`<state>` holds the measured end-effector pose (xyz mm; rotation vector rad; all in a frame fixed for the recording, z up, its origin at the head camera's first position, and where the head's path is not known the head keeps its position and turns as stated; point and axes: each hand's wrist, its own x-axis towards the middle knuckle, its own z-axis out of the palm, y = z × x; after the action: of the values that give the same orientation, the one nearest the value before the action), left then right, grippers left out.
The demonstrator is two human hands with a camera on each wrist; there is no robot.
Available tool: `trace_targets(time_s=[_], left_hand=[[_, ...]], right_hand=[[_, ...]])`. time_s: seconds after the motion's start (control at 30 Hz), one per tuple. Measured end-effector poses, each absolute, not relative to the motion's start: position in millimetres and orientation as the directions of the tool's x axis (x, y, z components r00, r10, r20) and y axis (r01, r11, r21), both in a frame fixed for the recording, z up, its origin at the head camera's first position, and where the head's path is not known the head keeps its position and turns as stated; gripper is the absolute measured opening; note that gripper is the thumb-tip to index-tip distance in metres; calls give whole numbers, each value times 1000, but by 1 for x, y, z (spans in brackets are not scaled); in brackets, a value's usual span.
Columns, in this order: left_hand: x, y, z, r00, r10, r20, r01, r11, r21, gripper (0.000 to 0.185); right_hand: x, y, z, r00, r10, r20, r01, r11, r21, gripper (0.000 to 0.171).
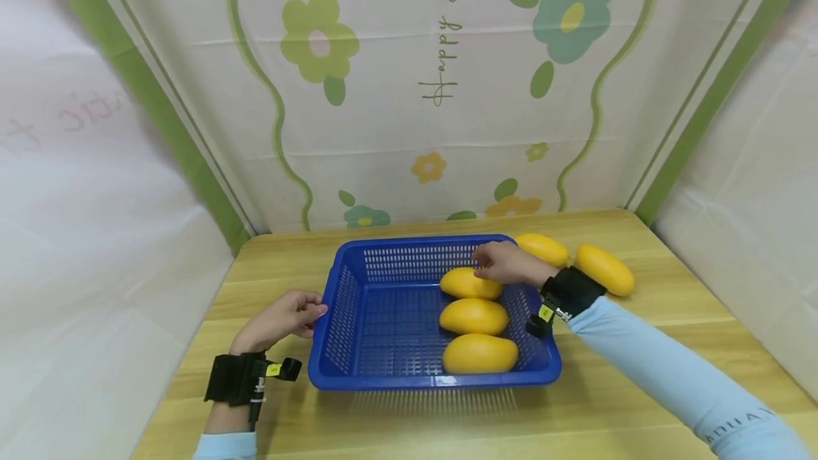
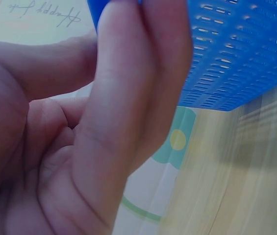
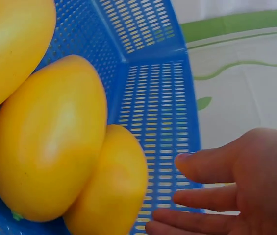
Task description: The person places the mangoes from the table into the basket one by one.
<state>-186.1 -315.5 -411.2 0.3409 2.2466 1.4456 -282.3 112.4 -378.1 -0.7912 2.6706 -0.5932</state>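
A blue plastic basket (image 1: 396, 382) stands on the table with three yellow mangoes lined up along its right side: a front mango (image 1: 481, 354), a middle mango (image 1: 474, 316) and a back mango (image 1: 469, 282). My left hand (image 1: 287, 321) pinches the basket's left rim between thumb and fingers; the left wrist view shows the fingers (image 2: 123, 93) against the blue edge. Over the back right of the basket, my right hand (image 1: 507, 263) hovers close by the back mango. In the right wrist view its fingers (image 3: 204, 198) are extended and apart from the mangoes, with nothing held.
Two more mangoes lie on the wooden table (image 1: 281, 261) behind and right of the basket, one mango (image 1: 543, 248) near its back corner and another mango (image 1: 604, 270) farther right. A flower-printed white cloth (image 1: 383, 126) rises at the back and both sides.
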Motion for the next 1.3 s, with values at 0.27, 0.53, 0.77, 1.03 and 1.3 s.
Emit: trace_targets(time_s=[0.27,0.53,0.77,1.03,1.3], left_hand=[[-187,-315,-413,-873,423,-243,-45,426,904,30],[-187,-315,-414,-872,421,-248,-55,420,906,29],[-188,-315,-412,-869,427,-249,-53,421,906,29],[-187,-315,-412,-869,429,-248,-58,408,911,28],[-184,-314,-413,-872,429,-237,-43,415,909,28]], right_hand=[[-274,129,-365,-810,-583,-54,-463,695,-550,40],[-273,147,-364,-836,-546,55,-465,650,-601,41],[-272,161,-364,-850,-517,97,-452,623,-639,40],[-273,174,-358,-875,-474,101,-425,650,-630,37],[-279,191,-357,-917,-391,77,-351,702,-620,35]])
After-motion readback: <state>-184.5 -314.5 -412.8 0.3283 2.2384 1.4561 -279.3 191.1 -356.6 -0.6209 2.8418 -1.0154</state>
